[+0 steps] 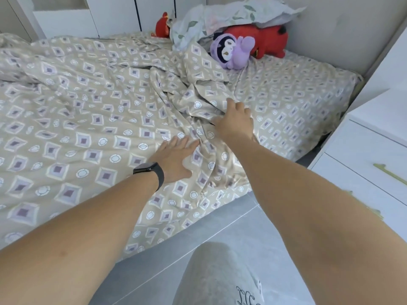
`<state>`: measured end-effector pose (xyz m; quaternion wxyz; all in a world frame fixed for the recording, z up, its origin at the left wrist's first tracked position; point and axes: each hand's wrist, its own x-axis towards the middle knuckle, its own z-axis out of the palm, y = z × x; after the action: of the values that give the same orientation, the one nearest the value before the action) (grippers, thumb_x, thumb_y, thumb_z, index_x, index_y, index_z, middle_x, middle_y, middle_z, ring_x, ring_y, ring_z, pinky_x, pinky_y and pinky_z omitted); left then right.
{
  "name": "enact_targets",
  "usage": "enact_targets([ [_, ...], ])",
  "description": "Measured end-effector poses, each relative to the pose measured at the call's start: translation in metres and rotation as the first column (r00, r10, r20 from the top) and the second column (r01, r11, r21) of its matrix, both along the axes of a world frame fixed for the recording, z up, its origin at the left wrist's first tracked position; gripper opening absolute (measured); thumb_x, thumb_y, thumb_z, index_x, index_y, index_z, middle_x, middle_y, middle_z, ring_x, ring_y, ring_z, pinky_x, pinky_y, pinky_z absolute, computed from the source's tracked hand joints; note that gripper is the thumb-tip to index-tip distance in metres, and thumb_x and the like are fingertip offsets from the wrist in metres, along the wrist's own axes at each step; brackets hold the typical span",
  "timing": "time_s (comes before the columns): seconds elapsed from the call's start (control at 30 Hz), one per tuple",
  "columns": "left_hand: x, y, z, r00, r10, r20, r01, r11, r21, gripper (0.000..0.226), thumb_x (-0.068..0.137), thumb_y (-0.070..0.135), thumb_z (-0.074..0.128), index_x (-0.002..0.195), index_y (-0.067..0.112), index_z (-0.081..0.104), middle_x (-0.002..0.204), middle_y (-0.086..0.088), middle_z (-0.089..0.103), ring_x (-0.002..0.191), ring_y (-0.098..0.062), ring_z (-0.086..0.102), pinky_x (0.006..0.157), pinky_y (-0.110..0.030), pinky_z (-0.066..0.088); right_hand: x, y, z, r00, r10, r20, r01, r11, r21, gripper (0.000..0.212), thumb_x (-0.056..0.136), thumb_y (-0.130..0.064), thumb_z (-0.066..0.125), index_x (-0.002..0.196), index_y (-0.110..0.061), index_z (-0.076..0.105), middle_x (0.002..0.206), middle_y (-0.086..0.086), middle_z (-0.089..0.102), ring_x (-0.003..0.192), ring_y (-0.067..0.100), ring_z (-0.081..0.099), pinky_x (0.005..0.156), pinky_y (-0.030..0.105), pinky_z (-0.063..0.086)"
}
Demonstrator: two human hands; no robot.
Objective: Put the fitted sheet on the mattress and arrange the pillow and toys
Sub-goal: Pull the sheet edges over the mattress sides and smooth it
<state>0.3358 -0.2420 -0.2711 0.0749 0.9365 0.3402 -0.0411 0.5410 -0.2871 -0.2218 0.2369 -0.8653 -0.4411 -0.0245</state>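
The patterned sheet (92,119) is soft, crumpled cloth with a slight sheen (satin-like); purple toy (231,51) is plush; floor (220,227) tiles look smooth and matt.

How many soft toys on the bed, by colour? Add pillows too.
Red soft toys: 2, the large red plush by the headboard and the small red toy at the far side.
Purple soft toys: 1, the purple plush.
Pillows: 1, the leaf-print pillow lying over the large red plush.
Total: 4

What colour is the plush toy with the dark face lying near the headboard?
Purple, or lilac; the plush toy shows best in the head view, lying against a red toy.
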Motion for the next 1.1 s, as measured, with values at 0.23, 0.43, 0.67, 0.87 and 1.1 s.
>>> enact_targets([
  [0.23, -0.002, 0.005, 0.006, 0.995, 0.029, 0.096, -0.007, 0.975, -0.220, 0.092, 0.088, 0.044, 0.064, 0.155, 0.050, 0.001, 0.166, 0.011, -0.009, 0.152, -0.016, -0.017, 0.123, -0.040, -0.010, 0.019, 0.005, 0.006, 0.994, -0.081, -0.078, 0.068, 0.984, -0.162, 0.033, 0.095, -0.015, 0.053, 0.128, -0.009, 0.053, 0.121, 0.009, 0.059, 0.114, 0.031, 0.060, 0.082, 0.038, 0.044],
  [0.43, -0.004, -0.001, 0.016, 0.990, 0.061, 0.124, -0.017, 0.942, -0.335, 0.086, 0.090, 0.045, 0.064, 0.155, 0.052, 0.007, 0.166, 0.014, -0.007, 0.152, -0.012, -0.018, 0.123, -0.039, -0.013, 0.046, -0.045, 0.003, 0.866, -0.305, -0.397, 0.336, 0.942, 0.009, 0.039, 0.101, -0.035, 0.049, 0.129, -0.008, 0.046, 0.121, 0.014, 0.061, 0.108, 0.036, 0.062, 0.085, 0.043, 0.053],
  [0.67, -0.015, -0.014, 0.043, 0.871, 0.342, 0.353, -0.003, 0.722, -0.692, 0.051, 0.091, 0.048, 0.063, 0.137, 0.058, 0.045, 0.159, 0.015, 0.028, 0.152, -0.013, 0.012, 0.120, -0.039, 0.016, -0.032, -0.042, 0.037, 0.977, 0.198, -0.082, -0.177, 0.962, 0.210, 0.037, 0.094, -0.036, 0.040, 0.103, -0.011, 0.066, 0.114, 0.008, 0.055, 0.107, 0.029, 0.050, 0.091, 0.037, 0.042],
  [0.87, -0.044, -0.009, 0.055, 0.471, 0.752, 0.461, 0.095, 0.476, -0.874, 0.030, 0.097, 0.033, 0.053, 0.112, 0.013, 0.068, 0.105, -0.006, 0.076, 0.101, -0.025, 0.071, 0.090, -0.032, 0.054, -0.101, -0.044, 0.050, 0.798, 0.445, -0.406, -0.598, 0.668, -0.443, 0.030, 0.098, -0.035, 0.054, 0.084, -0.010, 0.063, 0.080, 0.006, 0.060, 0.073, 0.022, 0.053, 0.063, 0.022, 0.044],
  [1.1, -0.048, -0.012, 0.035, 0.580, 0.625, 0.522, -0.051, 0.667, -0.743, 0.042, 0.086, 0.033, 0.072, 0.127, 0.041, 0.064, 0.115, 0.002, 0.065, 0.108, -0.016, 0.062, 0.096, -0.028, 0.045, -0.067, -0.031, 0.041, 0.787, 0.139, -0.602, -0.179, 0.984, -0.008, 0.023, 0.088, -0.027, 0.056, 0.079, -0.009, 0.066, 0.085, 0.015, 0.074, 0.076, 0.034, 0.070, 0.074, 0.040, 0.057],
])
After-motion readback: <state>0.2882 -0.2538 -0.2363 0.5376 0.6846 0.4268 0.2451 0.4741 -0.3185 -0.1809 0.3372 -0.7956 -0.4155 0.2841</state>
